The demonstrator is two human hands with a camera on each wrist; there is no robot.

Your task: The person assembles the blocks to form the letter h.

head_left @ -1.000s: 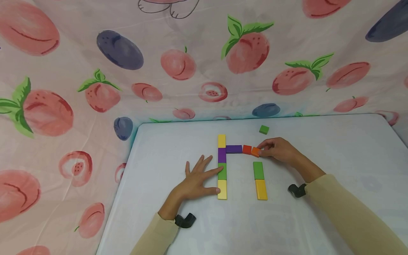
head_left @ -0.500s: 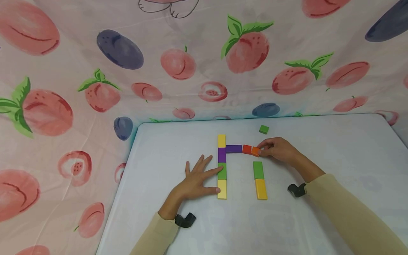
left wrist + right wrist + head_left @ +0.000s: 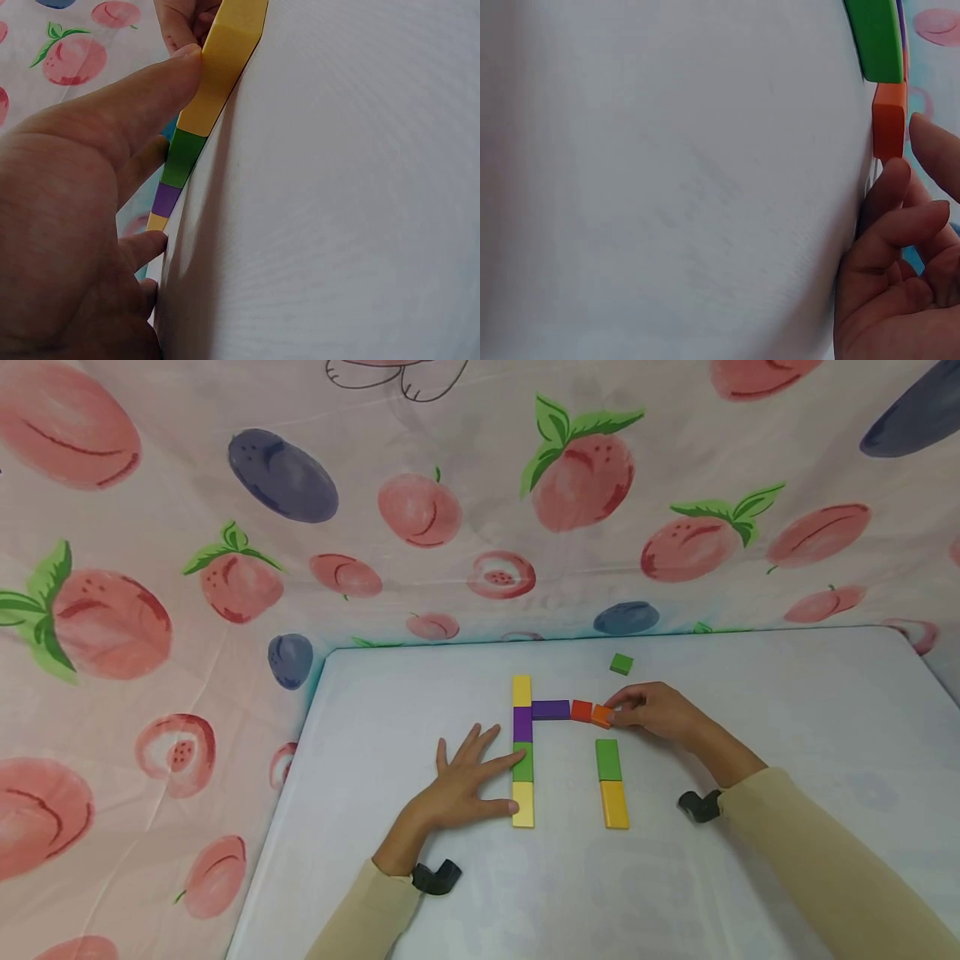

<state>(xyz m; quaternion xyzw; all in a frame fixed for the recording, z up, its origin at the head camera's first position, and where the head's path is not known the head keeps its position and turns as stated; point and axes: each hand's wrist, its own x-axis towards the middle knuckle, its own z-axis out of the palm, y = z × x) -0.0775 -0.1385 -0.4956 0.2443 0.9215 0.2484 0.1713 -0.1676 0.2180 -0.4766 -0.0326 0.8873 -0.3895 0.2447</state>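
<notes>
My left hand (image 3: 453,793) spreads its fingers beside a straight column of blocks. Its index fingertip rests on the green block (image 3: 522,772), and its thumb touches the pale yellow block (image 3: 523,817) at the near end. Above these lie a purple block (image 3: 522,724) and a yellow block (image 3: 521,691). From the purple one's side, a row runs right: a dark purple block (image 3: 551,710), a red block (image 3: 581,711) and a slightly tilted orange block (image 3: 601,717). My right hand (image 3: 660,717) pinches the orange block's right end between thumb and finger, its other fingers curled.
Below the orange block, apart from it, a green block (image 3: 608,761) and an orange-yellow block (image 3: 615,805) lie end to end. A small green block (image 3: 621,664) sits near the far edge of the white table (image 3: 420,693). Fruit-print cloth (image 3: 450,585) hangs behind.
</notes>
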